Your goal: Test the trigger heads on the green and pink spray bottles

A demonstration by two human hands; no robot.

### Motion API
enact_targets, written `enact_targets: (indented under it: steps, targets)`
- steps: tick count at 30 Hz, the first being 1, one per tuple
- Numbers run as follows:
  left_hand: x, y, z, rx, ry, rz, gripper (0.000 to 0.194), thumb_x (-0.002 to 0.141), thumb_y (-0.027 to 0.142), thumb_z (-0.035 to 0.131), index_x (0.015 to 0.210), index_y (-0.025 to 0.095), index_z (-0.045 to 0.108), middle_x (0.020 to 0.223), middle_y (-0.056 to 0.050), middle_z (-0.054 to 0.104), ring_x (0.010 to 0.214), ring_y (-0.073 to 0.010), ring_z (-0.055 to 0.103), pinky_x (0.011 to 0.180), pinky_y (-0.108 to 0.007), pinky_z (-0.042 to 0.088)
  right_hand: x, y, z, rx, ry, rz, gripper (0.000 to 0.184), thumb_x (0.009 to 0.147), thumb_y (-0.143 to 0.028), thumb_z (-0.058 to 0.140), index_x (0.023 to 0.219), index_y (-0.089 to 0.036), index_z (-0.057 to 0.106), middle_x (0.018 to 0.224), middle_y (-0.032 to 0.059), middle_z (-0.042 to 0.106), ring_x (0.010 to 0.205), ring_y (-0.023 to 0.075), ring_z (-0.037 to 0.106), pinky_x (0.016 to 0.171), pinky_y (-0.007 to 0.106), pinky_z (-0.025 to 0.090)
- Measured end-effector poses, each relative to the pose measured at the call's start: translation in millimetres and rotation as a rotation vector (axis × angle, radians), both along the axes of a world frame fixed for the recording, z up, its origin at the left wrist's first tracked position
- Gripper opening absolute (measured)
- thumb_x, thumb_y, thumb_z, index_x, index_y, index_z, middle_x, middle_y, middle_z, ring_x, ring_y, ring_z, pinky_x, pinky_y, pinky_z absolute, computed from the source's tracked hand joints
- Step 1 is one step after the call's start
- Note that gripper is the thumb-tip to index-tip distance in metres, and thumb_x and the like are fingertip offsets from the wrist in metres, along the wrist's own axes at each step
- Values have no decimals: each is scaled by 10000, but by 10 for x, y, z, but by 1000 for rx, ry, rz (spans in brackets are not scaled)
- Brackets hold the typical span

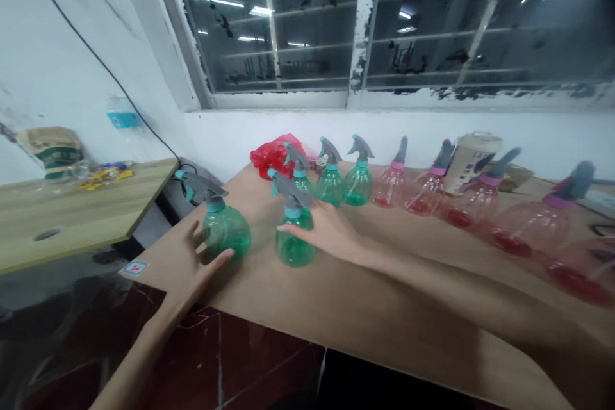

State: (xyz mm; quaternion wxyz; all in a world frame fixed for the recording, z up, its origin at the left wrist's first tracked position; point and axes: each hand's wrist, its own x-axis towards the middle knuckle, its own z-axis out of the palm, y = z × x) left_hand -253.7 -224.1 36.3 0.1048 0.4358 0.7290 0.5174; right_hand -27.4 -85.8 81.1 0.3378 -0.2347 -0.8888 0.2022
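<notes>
My left hand [199, 262] curves around a green spray bottle [228, 230] near the table's left end, its thumb across the low front and its blurred fingers at the left side. My right hand [331, 230] is closed on a second green spray bottle [293, 246], thumb in front and other fingers mostly hidden behind. Both bottles are upright, with grey and teal trigger heads and green liquid low inside. Just behind stand more green spray bottles, one partly hidden [302, 180], one in the middle [330, 186] and one at the right [358, 184].
Several pink spray bottles [427, 195] with red liquid run along the right of the brown table [365, 314]. A red plastic bag [273, 155] lies by the wall, and a pale printed container [473, 157] stands behind the pink bottles. At left is another wooden table [91, 218].
</notes>
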Motion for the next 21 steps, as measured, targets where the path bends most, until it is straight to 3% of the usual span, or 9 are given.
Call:
enact_targets:
  steps: [2,4,6,8,10,14,17,19,21]
  targets:
    - [56,-135,-46,47,-53,80,880,713,493,660,1401,235,175,1451,-143,327,1210,-355,482,981,-534,429,331,-30,-20,3,-1,14,509,798,-531,578,1196,-220,523,1009,77,665,846,244,630,666,345,483]
    - [152,-280,-92,135,-22,151,701,754,489,631,1331,272,296,1356,-71,437,1243,-349,436,1015,-547,385,674,-33,-45,5,-3,-31,484,798,-519,590,1170,-215,541,973,66,677,805,234,636,656,343,485]
    - [299,-380,-128,160,5,217,556,757,489,635,1215,279,401,1174,-21,523,1125,-314,521,961,-513,438,1006,-18,-77,-18,-23,-68,440,791,-525,599,1102,-214,584,885,49,689,747,220,639,646,339,489]
    - [507,-389,-151,115,0,189,435,739,533,624,1037,243,496,998,-6,556,915,-263,594,821,-443,518,1306,6,-108,-35,-30,-108,436,792,-527,599,1102,-220,589,871,43,692,738,217,640,663,347,495]
    - [789,-284,-159,-17,19,19,389,757,556,584,958,228,523,924,-14,577,821,-234,603,742,-403,538,1567,28,-129,-42,-34,-154,447,794,-522,600,1131,-230,579,910,46,693,771,225,643,697,366,502]
    - [1549,188,-108,-173,70,-470,358,778,463,614,1041,251,499,1054,-45,594,959,-244,611,889,-459,508,1971,49,-123,-43,-7,-203,425,788,-500,619,1114,-231,581,1024,58,676,900,237,634,795,390,501]
    - [2159,631,-30,-274,75,-833,694,712,407,708,1284,256,345,1316,-121,472,1204,-298,488,1016,-537,406,2196,49,-110,-61,19,-196,446,775,-481,644,1126,-217,564,1064,57,664,959,227,620,840,380,492]
    - [2501,908,-7,-190,55,-1008,894,643,388,771,1352,243,245,1405,-149,373,1281,-330,402,1058,-583,327,2324,48,-118,-70,18,-194,422,770,-479,648,1084,-205,583,1040,57,667,948,221,623,823,370,497]
    - [2758,1139,-31,-126,52,-1123,922,581,379,815,1325,226,292,1379,-149,394,1284,-352,385,1063,-605,293,2444,52,-138,-64,27,-216,393,772,-478,643,1044,-197,600,1006,59,669,918,217,626,801,366,500]
